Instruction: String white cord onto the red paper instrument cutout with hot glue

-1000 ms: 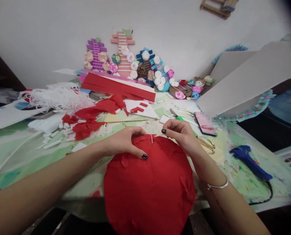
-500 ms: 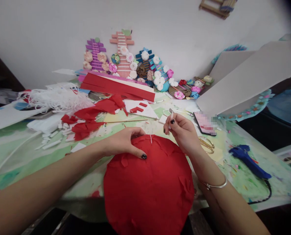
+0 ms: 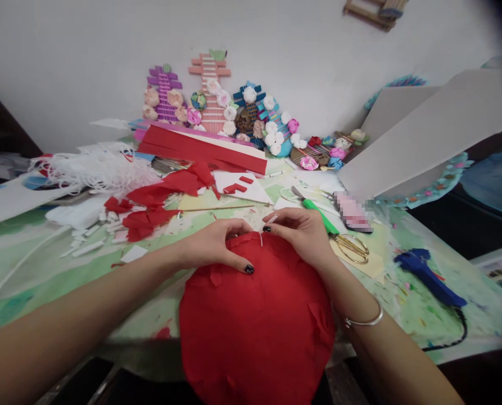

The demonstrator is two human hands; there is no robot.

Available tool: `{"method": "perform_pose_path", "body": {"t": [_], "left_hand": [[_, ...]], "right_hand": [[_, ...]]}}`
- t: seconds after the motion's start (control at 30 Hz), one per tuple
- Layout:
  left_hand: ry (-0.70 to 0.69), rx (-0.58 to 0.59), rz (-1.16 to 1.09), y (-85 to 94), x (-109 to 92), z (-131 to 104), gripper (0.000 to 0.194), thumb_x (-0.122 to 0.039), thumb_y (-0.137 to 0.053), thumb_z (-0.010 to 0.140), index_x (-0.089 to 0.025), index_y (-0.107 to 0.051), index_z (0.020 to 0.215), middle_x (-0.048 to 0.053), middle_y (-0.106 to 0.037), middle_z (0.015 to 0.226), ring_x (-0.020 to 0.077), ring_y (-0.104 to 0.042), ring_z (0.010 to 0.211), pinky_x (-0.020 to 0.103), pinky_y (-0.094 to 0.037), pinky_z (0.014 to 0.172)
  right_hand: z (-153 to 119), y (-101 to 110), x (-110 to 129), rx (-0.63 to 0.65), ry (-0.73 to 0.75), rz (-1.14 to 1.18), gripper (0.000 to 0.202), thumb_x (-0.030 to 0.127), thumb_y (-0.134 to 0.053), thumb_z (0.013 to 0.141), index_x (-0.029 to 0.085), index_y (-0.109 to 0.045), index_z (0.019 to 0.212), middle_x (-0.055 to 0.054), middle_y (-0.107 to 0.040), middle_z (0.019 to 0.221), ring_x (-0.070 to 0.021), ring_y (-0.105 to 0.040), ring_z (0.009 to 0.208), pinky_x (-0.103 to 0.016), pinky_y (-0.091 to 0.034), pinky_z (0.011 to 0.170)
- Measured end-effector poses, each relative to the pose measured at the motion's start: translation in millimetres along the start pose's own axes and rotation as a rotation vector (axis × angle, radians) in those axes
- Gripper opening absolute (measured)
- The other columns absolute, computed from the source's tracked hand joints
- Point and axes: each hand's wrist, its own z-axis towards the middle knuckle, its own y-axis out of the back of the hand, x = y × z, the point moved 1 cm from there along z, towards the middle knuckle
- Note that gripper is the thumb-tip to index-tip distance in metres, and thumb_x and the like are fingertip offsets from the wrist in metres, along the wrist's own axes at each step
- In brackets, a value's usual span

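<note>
A round, flat piece covered in red paper (image 3: pixel 257 315) leans against the table's front edge, its paper creased and folded along the rim. My left hand (image 3: pixel 217 244) grips its upper left rim, thumb on the near face and fingers behind. Over the top rim runs a short length of white cord (image 3: pixel 261 240). Just right of that, my right hand (image 3: pixel 303 230) is closed in a pinch on a white end (image 3: pixel 273 218), which looks like the same cord; the link between the two is too small to make out.
Beyond my right hand lie a green-handled knife (image 3: pixel 324 216), gold-handled scissors (image 3: pixel 352 248) and a phone (image 3: pixel 354 212). A blue glue gun (image 3: pixel 430 275) with its cable is at right. Torn red paper (image 3: pixel 166 197) and tangled white string (image 3: pixel 99 169) cover the left side.
My right hand has come down and left to the top rim of the red piece, bringing the white end along and uncovering the green-handled knife. My left hand has barely moved.
</note>
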Motion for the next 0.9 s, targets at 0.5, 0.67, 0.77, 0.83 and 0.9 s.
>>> {"method": "perform_pose_path", "body": {"t": [0.5,0.67,0.77,0.83,0.9], "left_hand": [[0.007,-0.015,0.016,-0.8,-3.4,-0.9,0.051,-0.033,-0.080,0.061,-0.019,-0.057,0.103,0.004,-0.064,0.105,0.0240,-0.061,0.099,0.036,-0.048,0.086],[-0.003,-0.021,0.011,-1.4,-4.0,-1.0,0.048,-0.031,-0.080,0.060,-0.019,-0.057,0.101,0.003,-0.064,0.100,0.0230,-0.061,0.096,0.035,-0.048,0.084],[0.005,-0.017,0.019,-1.1,-3.9,-0.9,0.049,-0.032,-0.080,0.060,-0.018,-0.057,0.100,0.004,-0.064,0.100,0.0231,-0.062,0.095,0.035,-0.048,0.084],[0.008,-0.010,0.010,-1.1,-4.0,-0.7,0.049,-0.032,-0.080,0.060,-0.018,-0.057,0.100,0.004,-0.064,0.100,0.0234,-0.062,0.095,0.035,-0.048,0.083],[0.010,-0.007,0.000,-1.2,-4.2,-0.6,0.049,-0.033,-0.080,0.060,-0.018,-0.057,0.100,0.004,-0.065,0.101,0.0235,-0.062,0.096,0.035,-0.049,0.083]], "right_hand": [[-2.2,-0.7,5.3,0.099,0.258,-0.215,0.009,0.020,-0.061,0.083,0.016,-0.069,0.082,-0.004,-0.067,0.080,-0.0142,-0.059,0.073,-0.027,-0.045,0.068],[-3.0,-1.2,6.7,0.151,0.273,-0.266,0.010,0.019,-0.060,0.084,0.016,-0.068,0.078,-0.005,-0.066,0.077,-0.0139,-0.057,0.070,-0.028,-0.044,0.068],[-4.4,-0.7,8.8,0.157,0.290,-0.279,0.011,0.020,-0.060,0.084,0.015,-0.068,0.079,-0.005,-0.066,0.078,-0.0140,-0.057,0.070,-0.028,-0.044,0.066],[-5.3,-0.2,10.2,0.165,0.301,-0.284,0.011,0.020,-0.059,0.084,0.015,-0.069,0.080,-0.006,-0.066,0.078,-0.0143,-0.057,0.070,-0.028,-0.044,0.066],[-6.0,0.4,11.1,0.167,0.310,-0.278,0.012,0.020,-0.059,0.084,0.014,-0.069,0.080,-0.006,-0.065,0.078,-0.0143,-0.057,0.070,-0.027,-0.045,0.065]]}}
